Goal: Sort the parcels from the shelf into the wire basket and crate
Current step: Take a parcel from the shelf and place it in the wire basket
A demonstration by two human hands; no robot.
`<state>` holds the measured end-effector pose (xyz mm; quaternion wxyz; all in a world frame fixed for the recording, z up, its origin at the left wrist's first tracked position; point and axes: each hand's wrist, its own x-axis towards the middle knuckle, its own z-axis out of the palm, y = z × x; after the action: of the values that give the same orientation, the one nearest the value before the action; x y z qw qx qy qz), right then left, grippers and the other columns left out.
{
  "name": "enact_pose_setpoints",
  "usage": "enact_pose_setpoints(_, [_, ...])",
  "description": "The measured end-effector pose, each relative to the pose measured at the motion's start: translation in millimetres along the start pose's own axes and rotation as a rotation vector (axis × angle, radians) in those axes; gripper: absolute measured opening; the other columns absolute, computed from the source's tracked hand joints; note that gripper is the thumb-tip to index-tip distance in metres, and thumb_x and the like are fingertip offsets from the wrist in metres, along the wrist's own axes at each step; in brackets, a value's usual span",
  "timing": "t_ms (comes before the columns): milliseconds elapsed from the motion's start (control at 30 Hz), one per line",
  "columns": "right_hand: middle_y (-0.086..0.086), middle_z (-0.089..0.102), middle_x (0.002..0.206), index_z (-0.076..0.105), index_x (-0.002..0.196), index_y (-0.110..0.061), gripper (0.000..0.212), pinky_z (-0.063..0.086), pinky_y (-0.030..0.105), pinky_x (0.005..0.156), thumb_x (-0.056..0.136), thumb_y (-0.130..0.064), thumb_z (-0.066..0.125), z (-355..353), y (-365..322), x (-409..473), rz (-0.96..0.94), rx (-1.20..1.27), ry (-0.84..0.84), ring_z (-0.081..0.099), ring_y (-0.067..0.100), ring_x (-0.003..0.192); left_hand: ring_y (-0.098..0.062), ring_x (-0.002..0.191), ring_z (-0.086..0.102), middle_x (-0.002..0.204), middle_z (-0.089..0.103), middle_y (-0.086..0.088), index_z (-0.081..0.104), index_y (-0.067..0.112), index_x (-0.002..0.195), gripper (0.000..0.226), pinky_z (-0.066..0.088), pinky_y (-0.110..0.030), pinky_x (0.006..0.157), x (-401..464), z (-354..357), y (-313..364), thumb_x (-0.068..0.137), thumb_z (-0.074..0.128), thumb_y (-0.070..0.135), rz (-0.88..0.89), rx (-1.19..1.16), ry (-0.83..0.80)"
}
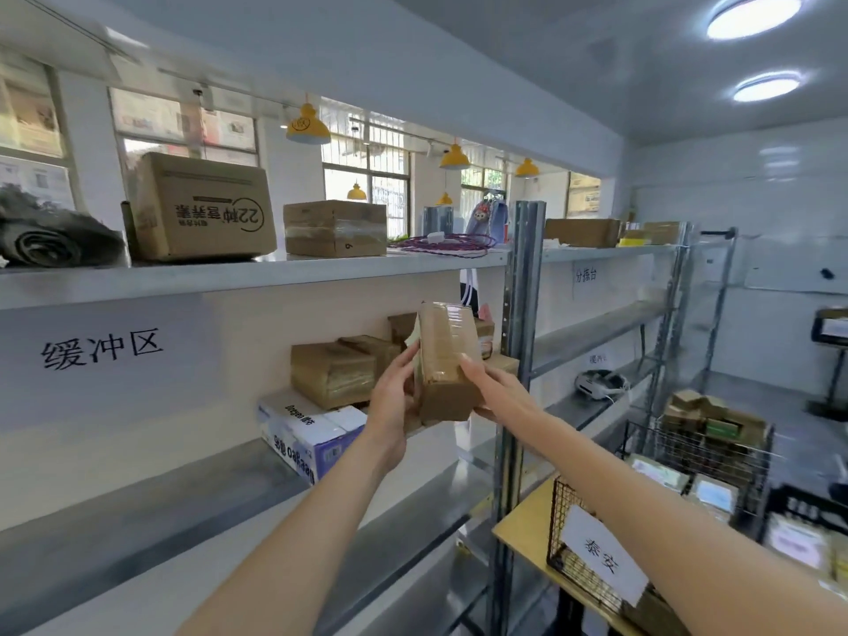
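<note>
Parcel (447,360), a taped brown box, is held upright in front of the middle shelf (293,479), left hand (393,397) gripping its 9 o'clock side, right hand (498,390) curled round its 3 o'clock side. Wire basket (592,585) sits nearer at 4 o'clock. Beyond the parcel, more brown boxes (332,374) rest on the shelf

A parcel depot or courier sorting room is showing here: grey metal shelving (521,314) is carrying taped brown cardboard parcels (332,373), white paper zone signs with black Chinese characters (102,348) are hanging on the racks, and a labelled black wire basket (592,566) is sitting beside a parcel-filled wire crate (716,447).
</note>
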<state>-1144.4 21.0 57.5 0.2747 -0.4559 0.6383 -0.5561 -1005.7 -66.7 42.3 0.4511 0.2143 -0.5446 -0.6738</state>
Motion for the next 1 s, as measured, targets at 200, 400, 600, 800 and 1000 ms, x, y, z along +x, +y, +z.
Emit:
enact_pose_setpoints(200, [0.002,0.061,0.124,0.041,0.148,-0.032,0.045,0.061,0.030,0.082,0.104,-0.027,0.052,-66.2,5.9,-25.7,-0.063,0.111,0.143,0.065,0.016,0.105,-0.019,0.119,0.064,0.136,0.060,0.006,0.043,0.042,0.143,0.074,0.058,-0.047,0.095,-4.0,56.8,-19.8,0.080,0.081,0.038,0.057,0.028,-0.117])
enact_pose_setpoints(400, [-0.001,0.060,0.127,0.042,0.149,-0.032,0.044,0.054,0.017,0.074,0.106,-0.026,0.048,-134.1,19.0,-37.4,-0.108,-0.057,0.229,0.060,0.003,0.101,-0.014,0.113,0.068,0.124,0.070,0.006,0.049,0.031,0.140,0.068,0.057,-0.043,0.097,11.1,111.2,-41.4,0.083,0.082,0.014,0.060,0.081,-0.185])
enact_pose_setpoints(600, [-0.004,0.055,0.140,0.043,0.150,-0.036,0.077,0.052,0.035,0.099,0.084,-0.070,0.063,-198.1,33.3,-47.8,-0.069,-0.169,0.293,0.058,0.010,0.117,-0.017,0.119,0.064,0.132,0.066,0.005,0.044,0.038,0.149,0.080,0.058,-0.044,0.096,24.1,177.6,-69.5,0.082,0.083,0.019,0.031,0.097,-0.230])
enact_pose_setpoints(800, [0.005,0.058,0.137,0.032,0.155,-0.034,0.062,0.059,0.031,0.086,0.101,-0.027,0.060,-275.0,53.3,-52.5,-0.045,-0.120,0.317,0.062,0.019,0.117,-0.017,0.109,0.067,0.125,0.064,0.002,0.046,0.047,0.140,0.064,0.060,-0.032,0.080,32.9,253.6,-92.0,0.090,0.074,0.018,0.000,0.081,-0.300])
enact_pose_setpoints(1000, [0.007,0.062,0.128,0.030,0.156,-0.034,0.062,0.059,0.023,0.068,0.102,-0.017,0.057,-349.6,85.6,-52.4,-0.006,-0.074,0.390,0.067,0.016,0.104,-0.013,0.097,0.069,0.111,0.069,0.005,0.043,0.051,0.137,0.059,0.053,-0.026,0.071,45.9,326.2,-128.6,0.094,0.070,0.021,-0.040,0.141,-0.386])
